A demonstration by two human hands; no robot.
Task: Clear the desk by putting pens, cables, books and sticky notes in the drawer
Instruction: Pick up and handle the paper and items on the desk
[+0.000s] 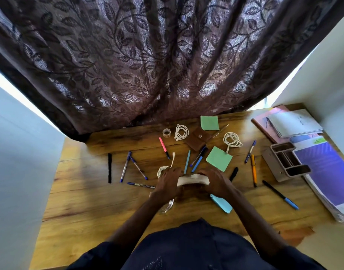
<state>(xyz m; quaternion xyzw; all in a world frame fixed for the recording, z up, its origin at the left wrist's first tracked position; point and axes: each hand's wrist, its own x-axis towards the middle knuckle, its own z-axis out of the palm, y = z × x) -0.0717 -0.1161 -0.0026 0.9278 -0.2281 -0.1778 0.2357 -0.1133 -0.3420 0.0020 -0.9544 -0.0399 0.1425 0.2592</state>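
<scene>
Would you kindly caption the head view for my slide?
Desk-clearing: left hand and right hand hold a white object at a cluttered desk.

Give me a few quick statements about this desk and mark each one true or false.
1. Both hands grip the same whitish object. True: the left hand and right hand hold the ends of the whitish object.
2. The pink highlighter sits inside the desk organizer. False: the pink highlighter lies on the desk near the tape roll, far from the desk organizer.
3. A spiral notebook lies on a pink book. True.
4. Every paper pad is green. False: a light blue pad lies by the right wrist.
</scene>
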